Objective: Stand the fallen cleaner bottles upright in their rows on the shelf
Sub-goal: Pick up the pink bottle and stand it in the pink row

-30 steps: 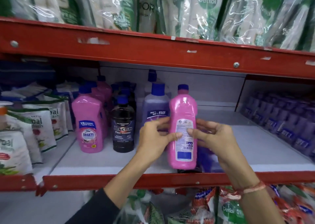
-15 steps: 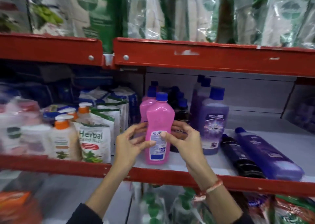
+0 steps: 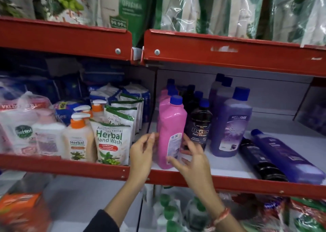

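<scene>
A pink cleaner bottle (image 3: 170, 126) with a blue cap stands upright at the front of the pink row on the white shelf (image 3: 227, 170). My left hand (image 3: 142, 150) is just left of it, fingers apart, tips near its side. My right hand (image 3: 191, 161) hovers at its lower right with spread, blurred fingers, and grips nothing. To the right stand a black Bactin bottle (image 3: 201, 126) and a purple bottle (image 3: 230, 127), each heading a row. Further right, a black bottle (image 3: 261, 161) and a purple bottle (image 3: 285, 158) lie on their sides, caps pointing to the back.
Herbal hand wash pouches (image 3: 110, 140) and pump bottles (image 3: 77, 140) fill the shelf bay to the left. A red beam (image 3: 229, 53) runs overhead, with green and white pouches above it. The shelf's red front rim (image 3: 238, 185) lies below my hands. More goods sit on the shelf beneath.
The pink bottle went from held in both hands to standing on the shelf at the front of its row. Both hands have let go and opened. My view swung left.
</scene>
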